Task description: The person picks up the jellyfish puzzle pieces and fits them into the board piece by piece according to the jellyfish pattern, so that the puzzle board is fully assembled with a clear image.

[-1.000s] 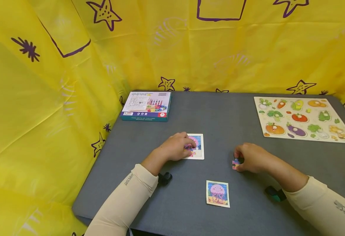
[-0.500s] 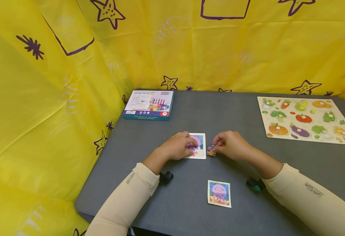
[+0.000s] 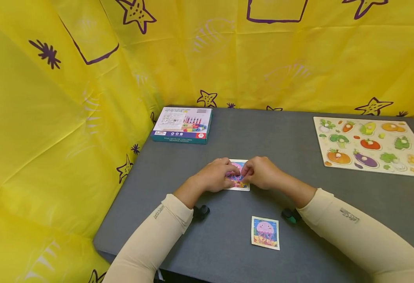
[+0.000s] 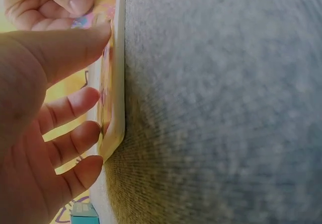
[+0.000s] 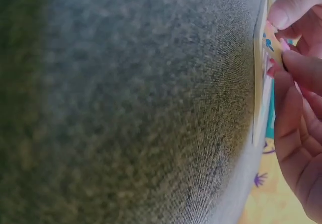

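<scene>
A small white-framed jigsaw tray [image 3: 240,160] with a pink jellyfish picture lies between the two hands in the head view. My left hand [image 3: 215,175] rests on its left part, thumb and fingertips spread over the picture and against the frame [image 4: 119,78] in the left wrist view. From the right, my right hand [image 3: 262,173] pinches a puzzle piece [image 5: 272,44] between thumb and fingers. In the right wrist view that piece is tilted at the tray's rim, close to the left thumb. The hands cover much of the picture.
Nearer the front edge lies a jellyfish picture card [image 3: 265,233]. A boxed toy set [image 3: 182,125] stands at the back left. A vegetable peg-puzzle board [image 3: 373,145] lies at the right on the grey table [image 3: 281,137]. Yellow cloth [image 3: 178,59] hangs behind.
My right hand has carried the puzzle piece leftward from the bare table to the tray, up beside the left hand. The left hand has stayed on the tray.
</scene>
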`<state>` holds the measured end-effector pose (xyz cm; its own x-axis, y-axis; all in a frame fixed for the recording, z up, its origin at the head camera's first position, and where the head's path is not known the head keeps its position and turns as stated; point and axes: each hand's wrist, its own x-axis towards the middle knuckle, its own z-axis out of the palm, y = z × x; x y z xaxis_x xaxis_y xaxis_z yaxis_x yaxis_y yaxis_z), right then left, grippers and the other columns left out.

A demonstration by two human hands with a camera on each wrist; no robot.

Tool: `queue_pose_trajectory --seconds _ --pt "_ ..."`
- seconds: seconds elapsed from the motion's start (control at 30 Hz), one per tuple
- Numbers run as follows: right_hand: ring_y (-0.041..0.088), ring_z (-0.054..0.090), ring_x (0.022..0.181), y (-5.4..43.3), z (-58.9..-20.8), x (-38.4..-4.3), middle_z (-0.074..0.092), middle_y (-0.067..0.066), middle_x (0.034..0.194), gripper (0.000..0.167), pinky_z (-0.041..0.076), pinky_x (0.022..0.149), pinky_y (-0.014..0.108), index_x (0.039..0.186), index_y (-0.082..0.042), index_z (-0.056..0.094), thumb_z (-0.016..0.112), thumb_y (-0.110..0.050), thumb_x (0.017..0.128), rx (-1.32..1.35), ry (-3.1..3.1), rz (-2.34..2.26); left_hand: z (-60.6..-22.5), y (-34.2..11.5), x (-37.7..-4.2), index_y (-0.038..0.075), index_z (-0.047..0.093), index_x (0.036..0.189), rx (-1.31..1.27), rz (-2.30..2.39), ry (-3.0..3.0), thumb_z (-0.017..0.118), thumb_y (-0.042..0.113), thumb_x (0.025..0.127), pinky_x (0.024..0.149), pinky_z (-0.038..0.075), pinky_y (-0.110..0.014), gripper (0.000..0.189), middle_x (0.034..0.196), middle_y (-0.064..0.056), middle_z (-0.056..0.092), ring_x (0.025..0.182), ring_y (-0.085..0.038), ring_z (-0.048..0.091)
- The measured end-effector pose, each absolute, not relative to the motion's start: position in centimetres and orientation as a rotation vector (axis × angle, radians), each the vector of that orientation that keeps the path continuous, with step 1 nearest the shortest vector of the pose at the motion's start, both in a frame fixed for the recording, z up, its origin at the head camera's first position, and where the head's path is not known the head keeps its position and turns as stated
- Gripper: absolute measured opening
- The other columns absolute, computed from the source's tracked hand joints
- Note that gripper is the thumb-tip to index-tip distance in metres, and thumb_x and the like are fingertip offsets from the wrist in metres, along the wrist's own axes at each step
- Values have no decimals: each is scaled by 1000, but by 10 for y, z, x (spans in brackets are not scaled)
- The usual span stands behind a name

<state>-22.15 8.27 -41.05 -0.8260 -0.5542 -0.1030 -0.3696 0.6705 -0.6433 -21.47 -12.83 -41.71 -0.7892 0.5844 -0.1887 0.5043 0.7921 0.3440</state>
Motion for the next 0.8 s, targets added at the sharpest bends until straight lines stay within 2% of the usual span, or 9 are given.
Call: queue_pose_trajectory --seconds 0.2,0.53,0.67,0.8 --pt "12 61 72 81 -411 -226 72 -6 74 4 50 67 31 84 -11 80 83 -13 82 -749 2664 -836 -416 -124 -215 26 68 129 802 365 2698 71 44 94 103 44 -40 40 126 1 60 118 -20 54" --pt "17 59 70 78 -415 -234 66 -7 66 13 45 64 34 70 -17 75 85 -16 78 -639 2751 -714 -416 -118 -214 28 69 122 758 324 2731 74 41 91 97 45 -41 34 119 2 59 112 -21 54" --pt "18 59 72 77 -416 -236 66 -6 67 12 46 66 35 72 -17 75 86 -16 78 -618 2766 -715 -414 -116 -215 28 69 121 745 297 2734 73 40 91 96 45 -42 32 117 1 59 110 -21 54" --pt "19 59 74 80 -418 -235 66 -2 74 14 46 69 37 80 -13 74 86 -21 79 -611 2798 -724 -412 -116 -216 27 68 121 760 254 2731 73 39 91 96 45 -41 33 117 0 59 108 -21 53"
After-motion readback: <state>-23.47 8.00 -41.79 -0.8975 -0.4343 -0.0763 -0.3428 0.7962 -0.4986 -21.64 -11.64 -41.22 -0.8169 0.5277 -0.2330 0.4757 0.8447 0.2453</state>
